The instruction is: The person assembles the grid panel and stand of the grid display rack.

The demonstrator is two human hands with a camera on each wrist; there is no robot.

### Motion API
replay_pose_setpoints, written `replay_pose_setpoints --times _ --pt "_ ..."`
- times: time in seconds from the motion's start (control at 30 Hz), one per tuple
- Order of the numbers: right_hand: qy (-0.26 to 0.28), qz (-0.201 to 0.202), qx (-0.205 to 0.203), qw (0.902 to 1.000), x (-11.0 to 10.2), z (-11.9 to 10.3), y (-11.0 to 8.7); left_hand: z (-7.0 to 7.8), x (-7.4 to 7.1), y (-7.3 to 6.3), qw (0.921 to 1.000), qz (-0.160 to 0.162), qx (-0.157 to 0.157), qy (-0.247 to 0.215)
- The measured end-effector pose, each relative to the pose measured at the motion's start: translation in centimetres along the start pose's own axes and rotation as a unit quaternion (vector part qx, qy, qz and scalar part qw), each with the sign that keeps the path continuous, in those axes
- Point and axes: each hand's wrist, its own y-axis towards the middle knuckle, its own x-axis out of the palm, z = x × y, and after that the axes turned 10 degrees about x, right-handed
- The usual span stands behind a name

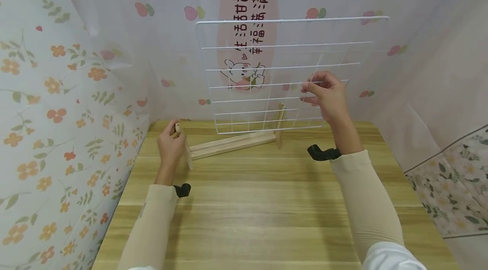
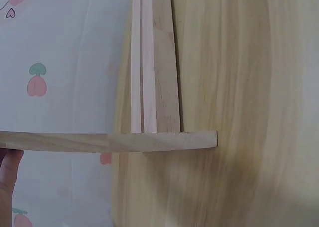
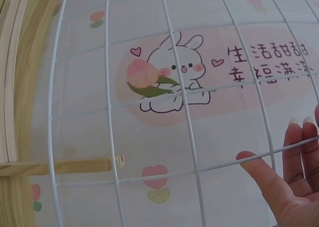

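Observation:
My left hand (image 1: 171, 140) grips the top of the left upright (image 1: 188, 157) of a pale wooden stand. The stand's grooved crossbar (image 1: 232, 145) runs low along the table to a second upright (image 1: 279, 134) on the right. In the left wrist view the near upright (image 2: 149, 142) crosses the end of the crossbar (image 2: 167, 77). With thumb and fingers, my right hand (image 1: 331, 96) pinches a wire of a white wire grid panel (image 1: 292, 20). The panel is raised above and behind the stand, its lower edge overlapping the right part of it in the head view.
A wood-grain table (image 1: 244, 219) lies under the stand. Behind it hangs a white printed cloth (image 1: 167, 49) with a rabbit drawing (image 3: 184, 67) and lettering. A flowered cloth (image 1: 45, 121) borders the left side, and another cloth (image 1: 450, 176) the right.

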Motion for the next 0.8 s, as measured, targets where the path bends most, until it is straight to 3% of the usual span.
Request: replay_pose_setpoints --times 0.2,0.47,0.8 --pt "-0.006 0.006 -0.001 1.0000 0.1 -0.2 0.2 -0.1 1.0 0.7 0.9999 -0.006 0.006 -0.006" --pt "0.010 0.018 0.010 0.9997 0.2 -0.2 0.1 0.0 2.0 0.8 0.9986 -0.033 -0.019 -0.036" --pt "0.018 0.013 0.008 0.9997 0.7 -0.7 0.5 0.1 3.2 1.3 0.9982 -0.040 -0.004 -0.045"
